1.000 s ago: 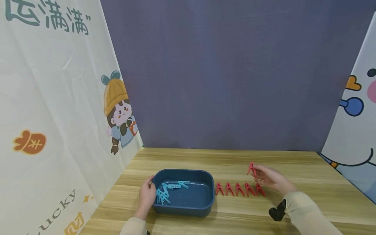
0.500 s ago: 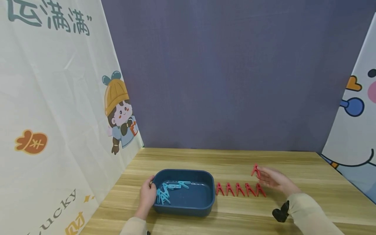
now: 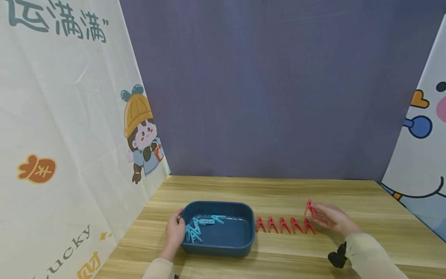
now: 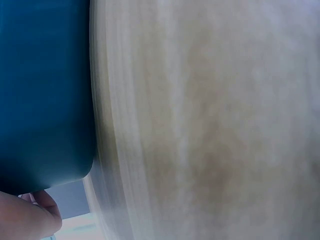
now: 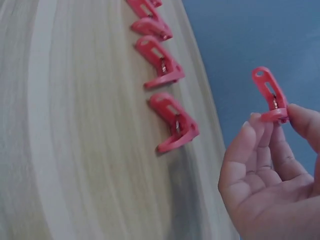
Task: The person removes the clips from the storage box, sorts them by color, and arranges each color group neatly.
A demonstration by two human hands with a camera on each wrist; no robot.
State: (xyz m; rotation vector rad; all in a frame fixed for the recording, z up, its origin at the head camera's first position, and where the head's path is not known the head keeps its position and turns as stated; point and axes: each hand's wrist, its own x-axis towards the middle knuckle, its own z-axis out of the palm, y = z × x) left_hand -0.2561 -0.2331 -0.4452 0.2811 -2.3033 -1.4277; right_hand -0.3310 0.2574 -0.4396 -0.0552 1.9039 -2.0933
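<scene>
A dark blue rectangular plastic bin stands on the wooden table. My left hand grips its left side, thumb at the rim; the left wrist view shows only part of that hand against the bin's outer wall. Several light blue clothespins lie inside, mostly toward the left. My right hand pinches a red clothespin between thumb and fingertips, raised off the table. Below it, a row of red clothespins stretches rightward from the bin, legs spread toward me.
Wood tabletop extends around the bin and the row. A grey-blue cloth hangs behind the table's back edge. Printed white cloths flank it, the left one with a cartoon figure.
My right hand has moved right and down toward the table with the red clothespin, now nearly above the row's right end. The left hand and bin stay in place.
</scene>
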